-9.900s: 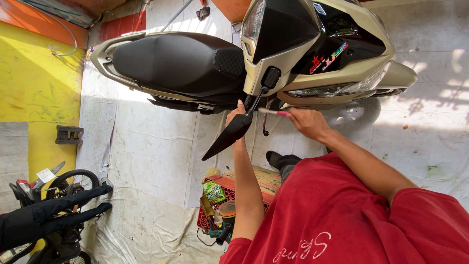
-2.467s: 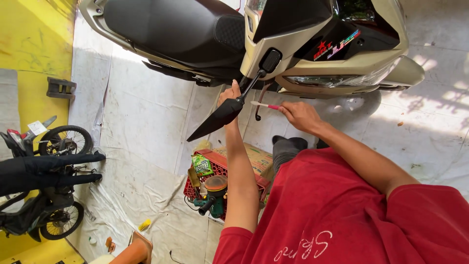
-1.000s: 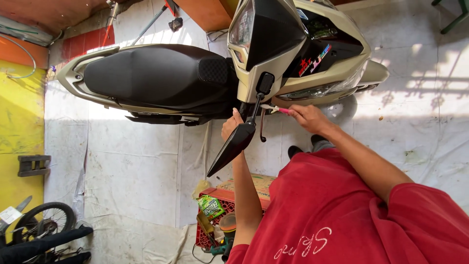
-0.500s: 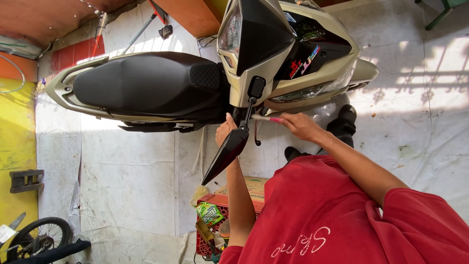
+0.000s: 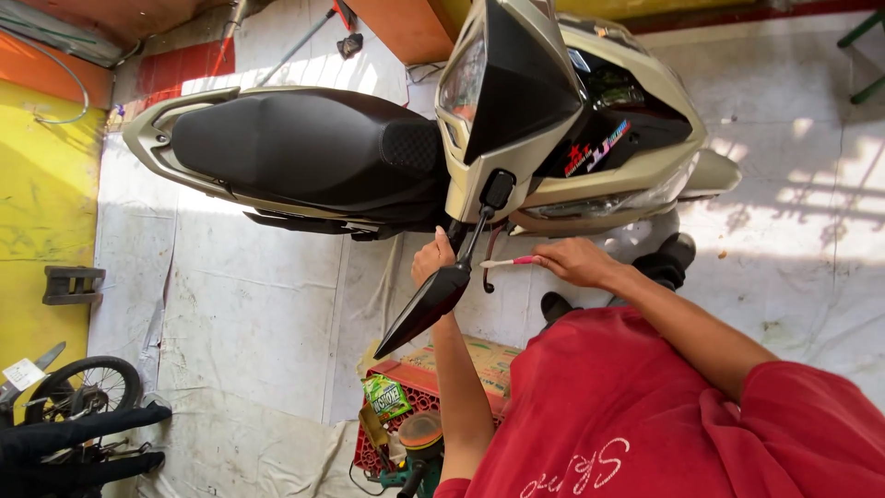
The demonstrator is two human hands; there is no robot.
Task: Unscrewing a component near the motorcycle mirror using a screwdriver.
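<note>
A beige and black scooter fills the upper middle of the head view, its black seat to the left. A black mirror hangs on a thin stem below the handlebar cover. My left hand is closed around the handlebar area right beside the mirror stem. My right hand grips a small screwdriver with a pink handle, its pale shaft pointing at the base of the stem. My red shirt covers the lower right.
A red crate with a green packet, a cardboard box and a power tool sits under my left arm. My dark shoes rest on the white sheeted floor. A bicycle wheel and a yellow wall are at the left.
Both hands have kept their places at the mirror stem. The view has shifted, so the scooter now sits slightly lower and more to the right in the frame.
</note>
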